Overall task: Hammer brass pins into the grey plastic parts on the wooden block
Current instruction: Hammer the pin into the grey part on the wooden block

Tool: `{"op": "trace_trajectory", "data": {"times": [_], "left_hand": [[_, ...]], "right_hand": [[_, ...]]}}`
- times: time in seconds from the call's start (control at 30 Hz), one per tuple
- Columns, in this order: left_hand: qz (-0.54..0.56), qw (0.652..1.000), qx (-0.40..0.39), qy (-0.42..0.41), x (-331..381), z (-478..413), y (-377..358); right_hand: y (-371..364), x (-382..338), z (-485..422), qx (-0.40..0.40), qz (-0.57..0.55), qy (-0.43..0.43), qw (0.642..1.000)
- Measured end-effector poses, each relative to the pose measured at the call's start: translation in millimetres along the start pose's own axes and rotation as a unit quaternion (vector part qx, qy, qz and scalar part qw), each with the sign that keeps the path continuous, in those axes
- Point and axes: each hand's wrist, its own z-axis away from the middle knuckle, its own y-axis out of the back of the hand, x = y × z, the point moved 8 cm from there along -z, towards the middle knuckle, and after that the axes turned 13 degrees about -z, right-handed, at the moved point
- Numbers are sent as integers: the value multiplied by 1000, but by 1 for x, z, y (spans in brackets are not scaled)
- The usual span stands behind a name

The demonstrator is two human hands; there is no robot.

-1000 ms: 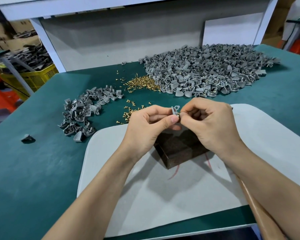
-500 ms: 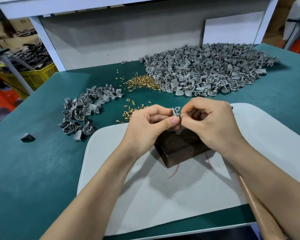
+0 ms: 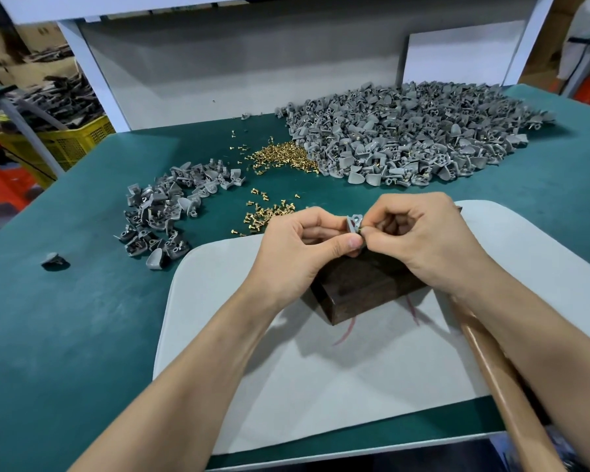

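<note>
Head view showed the left hand (image 3: pixel 297 247) pinching a grey plastic part (image 3: pixel 354 222) between thumb and forefinger above the wooden block (image 3: pixel 361 287). The right hand (image 3: pixel 423 240) pinched what looked like a brass pin (image 3: pixel 361 229) at the part's 3 o'clock side. I judged the tiny pin could slip and drop if it met the hole askew; since half a second earlier, barely anything had shifted.

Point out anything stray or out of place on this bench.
One grey part lies alone at the far left of the table, apart from the small pile. Brass pins are strewn loose beyond their heap. Red scribbles mark the white mat beside the wooden block.
</note>
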Motion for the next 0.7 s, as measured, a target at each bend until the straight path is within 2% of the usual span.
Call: {"op": "trace_trajectory", "data": {"times": [0.2, 0.47, 0.7], "left_hand": [[15, 1000, -4, 0, 1, 0, 0], [31, 1000, -6, 2, 3, -1, 0], [18, 1000, 3, 1, 3, -1, 1]], "right_hand": [[-1, 1, 0, 0, -14, -10, 1000], [0, 3, -1, -7, -86, -49, 995], [1, 5, -3, 23, -129, -79, 988]]}}
